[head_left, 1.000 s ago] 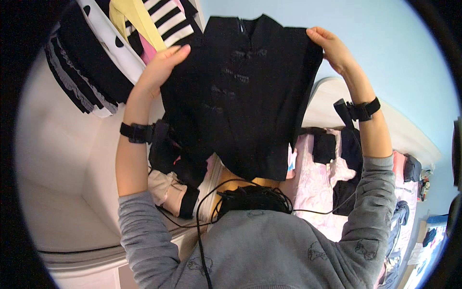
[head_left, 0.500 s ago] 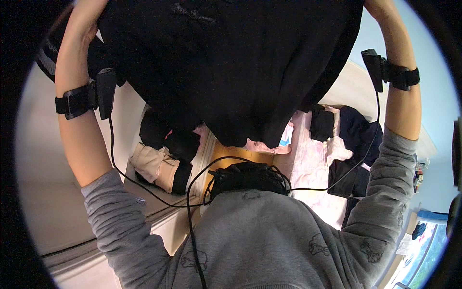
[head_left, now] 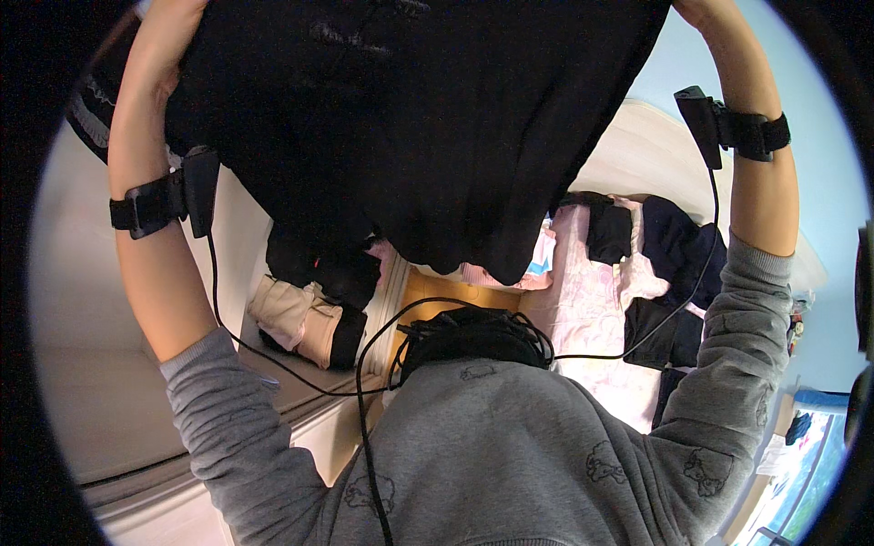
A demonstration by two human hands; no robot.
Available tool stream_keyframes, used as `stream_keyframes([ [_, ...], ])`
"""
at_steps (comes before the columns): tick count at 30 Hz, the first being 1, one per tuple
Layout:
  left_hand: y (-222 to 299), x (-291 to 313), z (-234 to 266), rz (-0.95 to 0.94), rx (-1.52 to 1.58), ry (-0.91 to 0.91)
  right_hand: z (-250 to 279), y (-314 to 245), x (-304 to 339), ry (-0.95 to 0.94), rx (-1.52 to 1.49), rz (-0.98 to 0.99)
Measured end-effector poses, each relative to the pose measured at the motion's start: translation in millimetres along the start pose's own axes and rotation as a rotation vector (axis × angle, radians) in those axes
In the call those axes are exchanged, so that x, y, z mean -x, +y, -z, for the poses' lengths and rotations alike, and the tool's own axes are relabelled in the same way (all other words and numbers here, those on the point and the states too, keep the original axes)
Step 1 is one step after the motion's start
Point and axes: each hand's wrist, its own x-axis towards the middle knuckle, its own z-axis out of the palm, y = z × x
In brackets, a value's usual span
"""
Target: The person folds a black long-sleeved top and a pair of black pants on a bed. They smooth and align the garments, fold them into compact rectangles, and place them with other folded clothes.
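Note:
A large black garment (head_left: 410, 118) hangs spread between my two raised arms, with a faint grey mark near its upper middle. Its lower edge droops in folds in front of my chest. My left forearm (head_left: 150, 282) and right forearm (head_left: 760, 200) both reach up past the top of the picture, so the hands and their fingers are cut off. The garment's upper corners run up beside both wrists, but any grip on them is hidden. Another dark piece with a grey band (head_left: 89, 127) shows behind my left forearm.
At the left, folded beige clothes (head_left: 300, 318) and black clothes (head_left: 323, 268) lie on a pale shelf. To the right, dark folded clothes (head_left: 669, 255) lie on a pink-white patterned cloth (head_left: 569, 309). Black cables (head_left: 309, 387) run from both forearm straps to my chest.
The garment's right side has swung leftward and inward, uncovering more of the pale surface behind it. My right arm has shifted slightly; the left forearm has dropped a little.

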Motion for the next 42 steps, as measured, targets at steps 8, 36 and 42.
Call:
stream_keyframes([
  [8,-1.8,9.5,0.1,-0.051,-0.002,-0.063,2.2,-12.4,11.1,-0.095,-0.006,-0.098],
  [36,60.3,-25.2,-45.4,0.069,0.473,-0.371,-138.4,41.5,100.1,-0.221,-0.469,0.061],
  [42,54.7,-20.2,10.3,0.072,0.13,-0.16,-80.1,80.6,117.6,-0.361,-0.547,-0.178],
])
